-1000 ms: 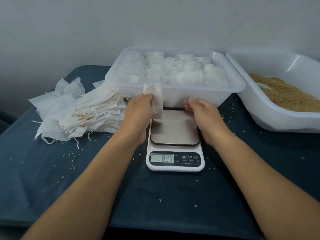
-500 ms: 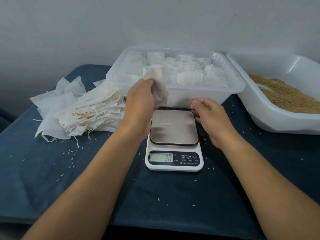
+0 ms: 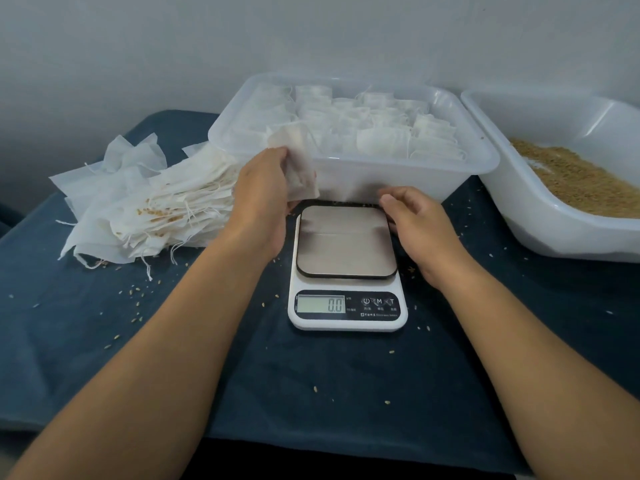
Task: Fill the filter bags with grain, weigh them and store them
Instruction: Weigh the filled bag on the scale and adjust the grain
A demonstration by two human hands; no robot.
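My left hand (image 3: pixel 263 195) grips a filled white filter bag (image 3: pixel 298 161), held in the air just in front of the clear storage box (image 3: pixel 398 174). Several filled bags lie packed inside that box. The white kitchen scale (image 3: pixel 346 271) sits below with its steel plate bare, and its display reads 0.0. My right hand (image 3: pixel 415 223) hovers by the plate's right rear corner with loosely curled fingers, holding nothing. A heap of flat filter bags (image 3: pixel 145 206) lies to the left. Brown grain (image 3: pixel 571 178) fills the white tub (image 3: pixel 554 233) on the right.
Everything stands on a dark blue cloth (image 3: pixel 311 393) scattered with loose grains. A pale wall rises right behind the containers. The cloth's front edge runs close to my body.
My left hand lifted the filled bag off the scale plate toward the storage box. The scale reading dropped to 0.0. My right hand drew slightly away from the plate.
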